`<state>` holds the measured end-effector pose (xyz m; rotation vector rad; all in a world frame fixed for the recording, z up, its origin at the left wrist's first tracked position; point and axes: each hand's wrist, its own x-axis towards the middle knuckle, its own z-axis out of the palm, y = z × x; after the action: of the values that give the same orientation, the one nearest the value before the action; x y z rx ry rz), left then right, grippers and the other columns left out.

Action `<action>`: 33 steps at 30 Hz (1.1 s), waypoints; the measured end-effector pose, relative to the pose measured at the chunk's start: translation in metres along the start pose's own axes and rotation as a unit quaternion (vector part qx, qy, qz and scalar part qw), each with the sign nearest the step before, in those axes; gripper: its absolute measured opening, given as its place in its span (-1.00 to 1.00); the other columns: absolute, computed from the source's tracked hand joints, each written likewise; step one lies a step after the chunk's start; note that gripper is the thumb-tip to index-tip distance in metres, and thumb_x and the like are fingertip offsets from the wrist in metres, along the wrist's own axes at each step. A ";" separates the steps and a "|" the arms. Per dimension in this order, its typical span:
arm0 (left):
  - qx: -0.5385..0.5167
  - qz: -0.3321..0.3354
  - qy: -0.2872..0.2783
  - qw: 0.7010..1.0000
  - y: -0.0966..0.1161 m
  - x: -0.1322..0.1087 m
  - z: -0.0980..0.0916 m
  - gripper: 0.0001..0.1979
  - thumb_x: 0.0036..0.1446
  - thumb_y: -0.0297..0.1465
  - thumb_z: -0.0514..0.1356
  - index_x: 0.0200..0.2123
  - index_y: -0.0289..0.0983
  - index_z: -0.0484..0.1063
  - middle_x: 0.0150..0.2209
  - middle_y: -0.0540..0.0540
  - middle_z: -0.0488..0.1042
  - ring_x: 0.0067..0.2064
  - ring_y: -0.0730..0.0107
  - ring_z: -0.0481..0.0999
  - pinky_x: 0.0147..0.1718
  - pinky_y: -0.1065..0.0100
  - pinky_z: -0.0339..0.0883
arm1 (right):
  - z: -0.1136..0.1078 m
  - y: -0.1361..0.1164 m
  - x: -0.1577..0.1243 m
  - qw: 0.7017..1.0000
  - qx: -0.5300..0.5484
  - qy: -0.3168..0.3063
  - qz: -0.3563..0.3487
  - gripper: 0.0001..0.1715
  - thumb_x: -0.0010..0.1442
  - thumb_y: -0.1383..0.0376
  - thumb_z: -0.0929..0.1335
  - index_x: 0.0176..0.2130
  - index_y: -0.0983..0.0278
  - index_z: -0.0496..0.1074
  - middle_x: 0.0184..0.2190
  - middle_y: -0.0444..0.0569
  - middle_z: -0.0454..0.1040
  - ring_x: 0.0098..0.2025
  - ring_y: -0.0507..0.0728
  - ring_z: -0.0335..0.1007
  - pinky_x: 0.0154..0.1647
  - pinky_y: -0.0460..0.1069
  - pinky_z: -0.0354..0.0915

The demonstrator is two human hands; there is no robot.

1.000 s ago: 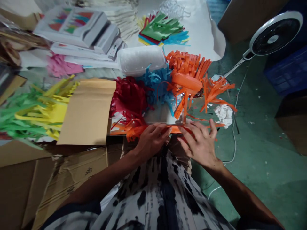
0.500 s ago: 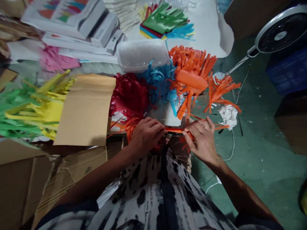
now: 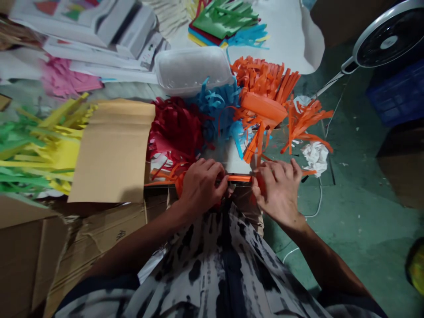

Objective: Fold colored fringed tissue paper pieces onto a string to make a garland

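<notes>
Between my two hands an orange paper strip [image 3: 240,178] is stretched along the near edge of the table. My left hand [image 3: 203,183] is closed on its left end, thumb and fingers curled together. My right hand [image 3: 277,187] pinches the other end, with its outer fingers a little raised. Loose orange fringe shows just left of my left hand. Beyond my hands lie a dark red fringed paper bundle [image 3: 177,130], a blue fringed bundle [image 3: 220,106] and a larger orange fringed bundle [image 3: 263,106].
A clear plastic tub [image 3: 194,68] stands behind the bundles. A brown paper sheet [image 3: 111,150] lies left, beside yellow fringed paper [image 3: 66,148]. Stacked white boxes [image 3: 109,31] rise at back left. A fan [image 3: 389,42] and crumpled white paper [image 3: 315,157] are on the right.
The orange strip between my hands now looks straighter and level. My left hand has turned slightly, thumb more visible. The camera view has shifted a little.
</notes>
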<state>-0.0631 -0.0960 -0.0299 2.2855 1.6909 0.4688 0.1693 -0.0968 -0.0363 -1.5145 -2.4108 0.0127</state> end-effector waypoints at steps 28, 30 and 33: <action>-0.045 0.168 0.024 0.984 -0.003 0.001 0.019 -0.83 0.45 -0.40 0.15 -0.18 -0.29 0.53 -0.18 -0.12 0.58 -0.16 0.26 0.45 -0.14 0.29 0.37 | 0.001 0.019 0.004 0.990 0.074 0.034 -0.111 -0.88 0.41 0.20 0.40 -0.10 0.06 0.59 -0.17 -0.20 0.66 0.10 0.23 0.41 0.43 0.33 -0.10; -0.030 0.161 0.022 0.986 -0.003 0.003 0.018 -0.81 0.46 -0.40 0.12 -0.20 -0.30 0.52 -0.21 -0.13 0.56 -0.18 0.26 0.45 -0.14 0.27 0.36 | 0.003 0.020 0.007 0.990 0.070 0.031 -0.115 -0.86 0.43 0.20 0.38 -0.13 0.09 0.58 -0.20 -0.18 0.64 0.08 0.22 0.41 0.43 0.33 -0.10; 0.003 0.145 0.018 0.989 -0.002 0.005 0.015 -0.79 0.47 -0.38 0.11 -0.19 -0.31 0.51 -0.22 -0.15 0.56 -0.18 0.23 0.45 -0.14 0.23 0.33 | 0.005 0.017 0.008 0.994 0.045 0.022 -0.099 -0.79 0.47 0.19 0.32 -0.16 0.17 0.55 -0.23 -0.10 0.59 0.04 0.22 0.40 0.42 0.31 -0.07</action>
<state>-0.0577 -0.0910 -0.0435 2.5546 1.3783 0.5659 0.1800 -0.0814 -0.0421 -1.2189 -2.4780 0.0453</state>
